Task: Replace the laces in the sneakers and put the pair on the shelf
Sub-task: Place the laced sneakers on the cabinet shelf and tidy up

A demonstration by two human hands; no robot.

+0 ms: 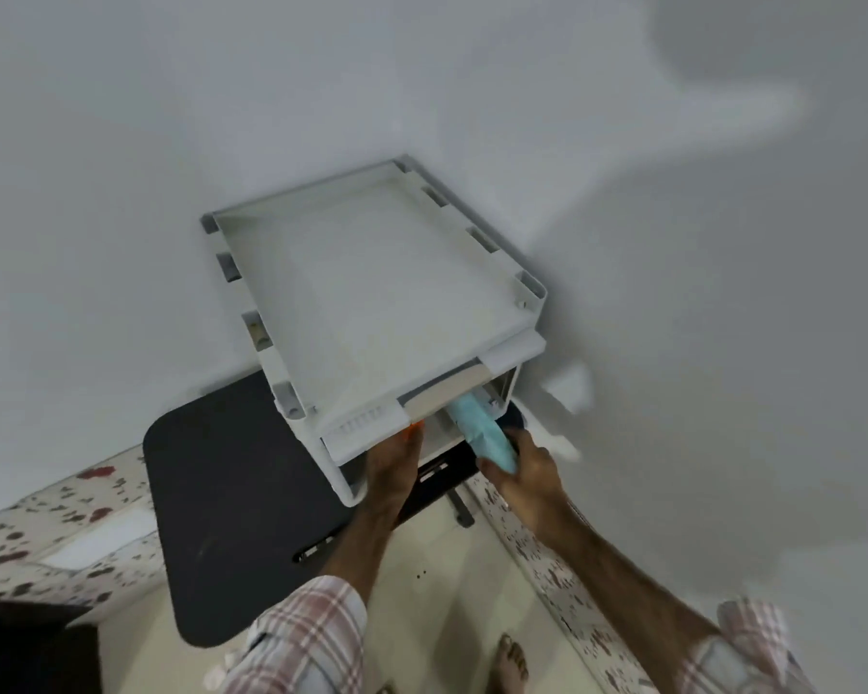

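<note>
The right hand (527, 473) grips a light-blue sneaker (482, 433) at the white shelf (372, 273) opening; the left hand (394, 458) reaches inside, its grip hidden. A black mat (231, 493) lies left of both hands.

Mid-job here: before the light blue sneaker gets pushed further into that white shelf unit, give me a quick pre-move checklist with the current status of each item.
1. Right hand grips the light blue sneaker: ok, fingers wrap its near end.
2. Sneaker lined up with the opening: ok, its far end is already under the top tray of the white shelf unit.
3. Left hand clear of the sneaker's path: ok, it reaches into the opening to the sneaker's left; something orange shows at its fingertips.
4. Second sneaker already inside: cannot tell, the tray hides the interior.
5. New laces fitted: cannot tell, no laces visible.
6. Room inside for the pair: cannot tell.
</note>
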